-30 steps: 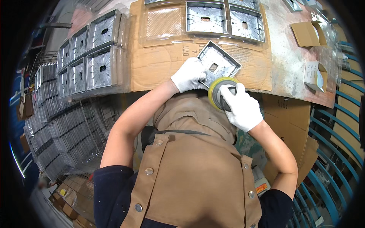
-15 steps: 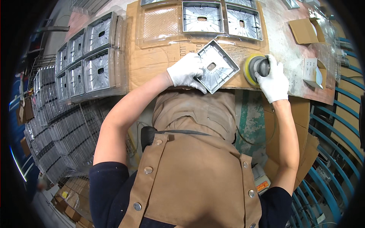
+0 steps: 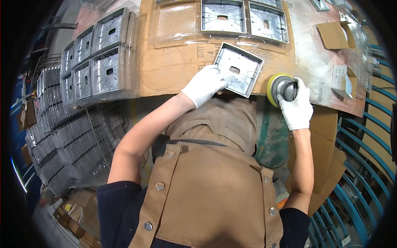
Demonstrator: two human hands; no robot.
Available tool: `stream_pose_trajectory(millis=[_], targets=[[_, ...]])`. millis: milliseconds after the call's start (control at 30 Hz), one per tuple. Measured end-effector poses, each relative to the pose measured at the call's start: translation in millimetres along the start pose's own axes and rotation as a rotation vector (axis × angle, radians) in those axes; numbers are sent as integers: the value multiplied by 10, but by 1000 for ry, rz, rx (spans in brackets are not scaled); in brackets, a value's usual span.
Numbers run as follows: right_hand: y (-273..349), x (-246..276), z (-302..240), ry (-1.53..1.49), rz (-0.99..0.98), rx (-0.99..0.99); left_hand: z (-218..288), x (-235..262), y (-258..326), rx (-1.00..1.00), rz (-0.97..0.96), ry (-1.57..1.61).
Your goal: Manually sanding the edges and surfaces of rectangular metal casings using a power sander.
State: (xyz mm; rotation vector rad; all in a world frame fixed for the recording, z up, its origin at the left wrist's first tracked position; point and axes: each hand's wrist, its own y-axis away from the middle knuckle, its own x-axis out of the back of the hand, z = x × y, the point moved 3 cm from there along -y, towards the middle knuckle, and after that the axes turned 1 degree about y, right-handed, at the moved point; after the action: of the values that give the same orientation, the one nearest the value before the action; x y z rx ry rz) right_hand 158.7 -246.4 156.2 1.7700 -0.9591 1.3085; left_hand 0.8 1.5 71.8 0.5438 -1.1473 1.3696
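Observation:
My left hand (image 3: 205,85), in a white glove, grips the lower left side of a square metal casting (image 3: 242,65). The casting lies tilted at the near edge of a cardboard sheet (image 3: 169,76), its ribbed hollow side up with an oblong hole in the centre. In my gloved right hand (image 3: 298,108) is a round sander (image 3: 283,90), a grey body with a yellow-rimmed disc. Its disc faces left toward the casting, apart from it, at the table's near edge. Beyond them, more castings (image 3: 223,15) sit in a clear plastic tray (image 3: 178,40) that has one bare pocket.
At the left, another tray holds several castings (image 3: 106,70). Stacks of grey trays (image 3: 70,153) stand below it. Two small open cardboard boxes (image 3: 337,36) rest on the table's right side. Blue metal bars (image 3: 359,144) run along the lower right.
The casting has turned in my left hand and shifted slightly right. My right hand has brought the sander a little nearer to me and to the right.

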Motion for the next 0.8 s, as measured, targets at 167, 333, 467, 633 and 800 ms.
stream_pose_trajectory(millis=[167, 333, 467, 633, 800], targets=[[127, -27, -131, -32, -7, 121, 109, -72, -130, 1, 75, -3], [304, 60, -499, 43, -246, 276, -93, -248, -150, 155, 104, 372], [419, -11, -714, 102, -445, 476, -111, -211, -250, 509, -109, 844], [180, -18, -749, 91, -400, 501, -202, -200, -242, -42, 37, 230], [-317, 23, -448, 70, -205, 310, -253, -161, -274, 189, -65, 595]])
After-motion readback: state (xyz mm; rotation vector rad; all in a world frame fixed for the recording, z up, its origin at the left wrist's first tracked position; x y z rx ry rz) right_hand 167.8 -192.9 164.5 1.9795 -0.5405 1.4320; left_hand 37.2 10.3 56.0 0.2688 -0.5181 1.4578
